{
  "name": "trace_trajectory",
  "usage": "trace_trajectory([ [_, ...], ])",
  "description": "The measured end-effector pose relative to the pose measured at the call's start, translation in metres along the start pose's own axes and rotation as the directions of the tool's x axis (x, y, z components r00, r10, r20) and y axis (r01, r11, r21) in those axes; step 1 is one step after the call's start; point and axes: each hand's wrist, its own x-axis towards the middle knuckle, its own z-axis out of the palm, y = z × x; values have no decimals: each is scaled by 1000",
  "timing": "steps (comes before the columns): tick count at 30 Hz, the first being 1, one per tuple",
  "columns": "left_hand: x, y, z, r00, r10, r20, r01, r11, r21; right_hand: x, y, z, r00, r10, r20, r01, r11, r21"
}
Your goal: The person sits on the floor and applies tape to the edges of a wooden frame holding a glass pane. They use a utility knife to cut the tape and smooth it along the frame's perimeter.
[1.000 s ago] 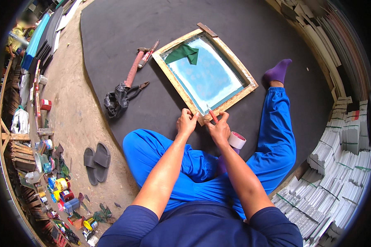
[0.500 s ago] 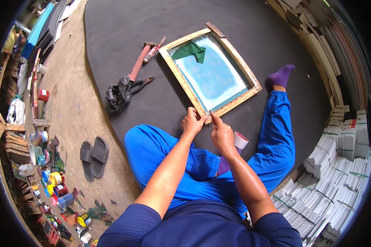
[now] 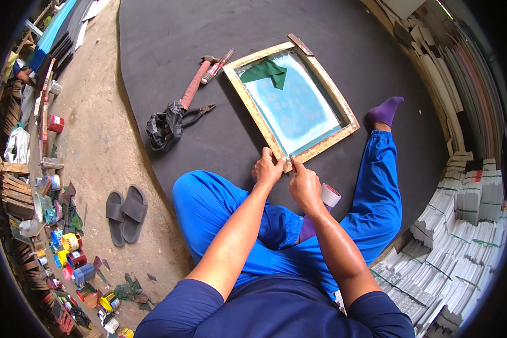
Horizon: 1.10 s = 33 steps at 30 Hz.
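A wooden screen printing frame [image 3: 323,142] with a blue and white mesh lies tilted on the black mat. A folded green cloth [image 3: 268,71] rests on its far left part. At the near corner, my left hand [image 3: 268,169] is closed on the frame's edge. My right hand [image 3: 305,185] is closed beside that corner around a thin dark tool, mostly hidden in the fingers, its tip against the wood. Left of the frame lie a hammer [image 3: 195,83] with a wrapped handle, a screwdriver [image 3: 218,66], pliers [image 3: 196,114] and a crumpled black plastic bag [image 3: 164,128].
A tape roll [image 3: 330,195] is by my right forearm. My legs are on the black mat [image 3: 169,50]. Grey slippers [image 3: 126,216] sit on the bare floor at left, with paint cans [image 3: 71,242] and scraps beyond. Bundled white stacks [image 3: 450,248] line the right side.
The view has shifted slightly. Both hands remain at the frame's near corner, and the tool in my right hand shows less than before.
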Motion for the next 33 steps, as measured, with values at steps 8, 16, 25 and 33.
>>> trace_trajectory([
  [8,1,-2,2,1000,-13,24,13,1000,-19,2,-9,-1,999,31,34,-30,999,-12],
  [16,1,0,1,1000,-18,21,19,1000,-23,6,-16,-3,994,58,89,-52,996,-66],
  [25,1,-3,3,1000,3,-6,-3,1000,-25,8,-22,-4,992,67,104,-60,995,-76],
  [33,0,-3,3,1000,-1,5,1,1000,-4,18,-18,3,997,53,48,-51,998,-38],
])
